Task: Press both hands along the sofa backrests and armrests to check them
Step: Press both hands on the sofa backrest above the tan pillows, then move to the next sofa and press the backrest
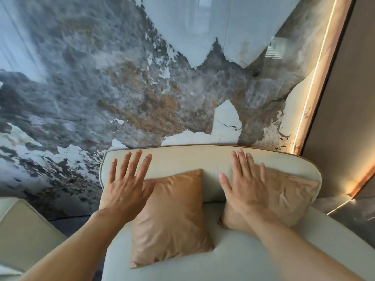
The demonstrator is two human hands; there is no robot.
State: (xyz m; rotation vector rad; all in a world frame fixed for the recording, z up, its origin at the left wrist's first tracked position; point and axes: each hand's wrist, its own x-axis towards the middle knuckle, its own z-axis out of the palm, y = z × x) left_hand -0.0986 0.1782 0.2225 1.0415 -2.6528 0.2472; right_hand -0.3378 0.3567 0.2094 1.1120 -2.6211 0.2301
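A cream sofa backrest [188,159] with brown piping runs across the middle of the view, against the wall. My left hand [126,183] lies flat on its left part, fingers spread, palm down. My right hand [246,185] lies flat on its right part, fingers reaching the backrest and the palm over a beige cushion [292,197]. A tan satin cushion [172,218] leans against the backrest between my hands. The sofa seat [243,258] spreads below. Neither hand holds anything.
A glossy grey and white marble-pattern wall [142,78] rises right behind the backrest. A lit LED strip [310,94] edges a brown panel on the right. Another cream seat [22,230] stands at the lower left, across a dark gap.
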